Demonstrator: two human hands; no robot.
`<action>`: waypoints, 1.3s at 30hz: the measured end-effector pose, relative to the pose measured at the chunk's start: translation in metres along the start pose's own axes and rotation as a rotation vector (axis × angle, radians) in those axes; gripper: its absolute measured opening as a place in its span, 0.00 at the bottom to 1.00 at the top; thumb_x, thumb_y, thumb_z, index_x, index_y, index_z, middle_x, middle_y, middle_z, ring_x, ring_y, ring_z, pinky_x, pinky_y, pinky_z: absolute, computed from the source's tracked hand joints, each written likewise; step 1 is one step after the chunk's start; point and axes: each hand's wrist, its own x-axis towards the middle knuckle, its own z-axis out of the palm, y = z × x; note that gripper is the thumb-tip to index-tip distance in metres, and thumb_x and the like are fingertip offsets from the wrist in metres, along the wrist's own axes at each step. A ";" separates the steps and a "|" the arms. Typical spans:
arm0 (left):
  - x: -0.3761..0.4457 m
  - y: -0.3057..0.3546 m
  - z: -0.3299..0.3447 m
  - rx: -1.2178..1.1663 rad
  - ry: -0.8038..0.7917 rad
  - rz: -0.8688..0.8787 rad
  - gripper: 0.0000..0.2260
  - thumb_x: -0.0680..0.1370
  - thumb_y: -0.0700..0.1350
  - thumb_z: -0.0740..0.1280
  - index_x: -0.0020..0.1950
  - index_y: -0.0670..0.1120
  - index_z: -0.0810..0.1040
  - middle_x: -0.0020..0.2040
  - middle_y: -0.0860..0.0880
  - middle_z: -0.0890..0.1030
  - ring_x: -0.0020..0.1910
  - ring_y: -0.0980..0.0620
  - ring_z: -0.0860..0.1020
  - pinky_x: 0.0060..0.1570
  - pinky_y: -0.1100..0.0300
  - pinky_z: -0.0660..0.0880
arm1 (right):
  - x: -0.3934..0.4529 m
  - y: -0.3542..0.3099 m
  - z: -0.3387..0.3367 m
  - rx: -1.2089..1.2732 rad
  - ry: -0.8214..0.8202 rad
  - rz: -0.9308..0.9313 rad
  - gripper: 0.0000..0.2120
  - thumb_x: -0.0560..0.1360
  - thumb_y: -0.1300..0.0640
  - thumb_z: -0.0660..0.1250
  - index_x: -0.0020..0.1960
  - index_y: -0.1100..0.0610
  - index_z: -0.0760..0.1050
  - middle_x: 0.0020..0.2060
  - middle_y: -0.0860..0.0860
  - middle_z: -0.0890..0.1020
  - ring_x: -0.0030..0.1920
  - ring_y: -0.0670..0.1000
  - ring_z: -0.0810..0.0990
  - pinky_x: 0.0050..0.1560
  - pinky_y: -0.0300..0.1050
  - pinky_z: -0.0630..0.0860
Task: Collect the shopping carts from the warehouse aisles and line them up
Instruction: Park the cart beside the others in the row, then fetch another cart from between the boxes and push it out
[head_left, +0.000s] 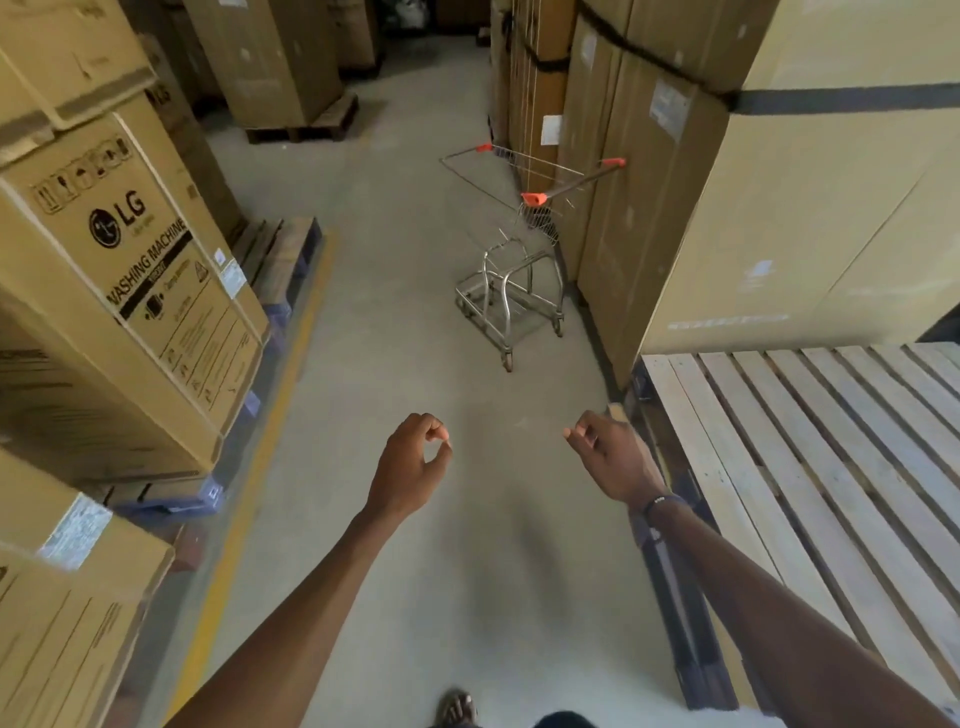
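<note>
A wire shopping cart (519, 244) with orange handle caps stands in the aisle ahead, close to the tall cartons on the right, its handle bar turned toward me. My left hand (413, 462) is stretched out in front of me, fingers curled with thumb and fingertips touching, holding nothing. My right hand (613, 457) is also stretched out, fingers loosely curled and empty, a dark bracelet on its wrist. Both hands are well short of the cart, with bare floor between.
Stacked LG washing machine cartons (140, 270) on pallets line the left, along a yellow floor line (270, 431). Tall strapped cartons (675, 182) wall the right. A bare wooden pallet (810, 467) lies at right beside me. More cartons (280, 57) stand at the aisle's far end.
</note>
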 end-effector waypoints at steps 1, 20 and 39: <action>0.028 -0.001 0.004 0.002 -0.014 0.007 0.08 0.77 0.39 0.71 0.47 0.52 0.75 0.47 0.55 0.79 0.51 0.55 0.77 0.52 0.54 0.77 | 0.020 0.004 -0.003 -0.001 0.011 0.024 0.13 0.85 0.43 0.64 0.44 0.48 0.73 0.38 0.44 0.79 0.38 0.47 0.79 0.36 0.45 0.71; 0.504 -0.003 0.196 -0.067 -0.019 0.045 0.04 0.75 0.52 0.65 0.47 0.54 0.74 0.47 0.54 0.78 0.49 0.53 0.77 0.51 0.56 0.75 | 0.468 0.216 -0.064 0.000 0.024 0.124 0.15 0.83 0.42 0.66 0.42 0.48 0.73 0.33 0.44 0.80 0.36 0.50 0.79 0.37 0.49 0.71; 0.899 -0.023 0.320 0.029 -0.109 0.037 0.05 0.78 0.46 0.70 0.50 0.49 0.76 0.51 0.50 0.77 0.49 0.51 0.77 0.52 0.49 0.79 | 0.861 0.359 -0.093 -0.090 -0.018 0.046 0.22 0.79 0.33 0.57 0.44 0.51 0.73 0.38 0.49 0.79 0.40 0.56 0.79 0.43 0.55 0.80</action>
